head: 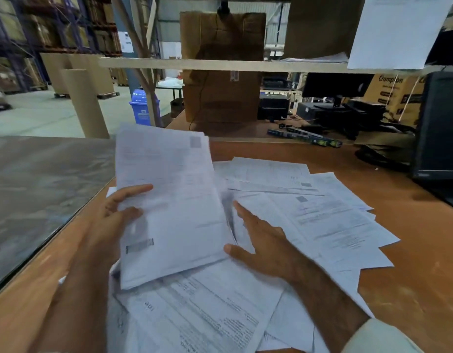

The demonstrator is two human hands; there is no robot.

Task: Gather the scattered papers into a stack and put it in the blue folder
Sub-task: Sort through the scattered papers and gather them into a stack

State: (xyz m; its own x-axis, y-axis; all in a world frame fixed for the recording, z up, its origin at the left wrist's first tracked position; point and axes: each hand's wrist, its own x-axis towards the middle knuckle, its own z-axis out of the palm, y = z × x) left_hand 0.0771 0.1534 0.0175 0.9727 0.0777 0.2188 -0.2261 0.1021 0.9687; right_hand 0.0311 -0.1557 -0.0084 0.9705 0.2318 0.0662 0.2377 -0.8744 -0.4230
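Papers are what I am gathering, and my left hand (121, 215) grips the bundle (169, 207) along its left edge, thumb on top and fingers curled behind, holding it tilted up off the table (411, 276). My right hand (258, 240) lies open, fingers straight, its thumb touching the bundle's lower right corner and its fingers resting on the loose sheets (330, 220) just beside it. To do this step well, I judge I should keep the left grip firm near the edge so the sheets do not fan, slide the flat right hand under the next loose page instead of pinching it, and tap the bundle's lower edge on the wood to square it before adding more. The paper is thin, white, printed and limp; it bends under its own weight, and the sheets overlap at many angles, corners sticking out over the table. The tabletop is smooth brown board, so pages will likely slip easily along it. I cannot see the blue folder anywhere here, so most of the task is ahead.
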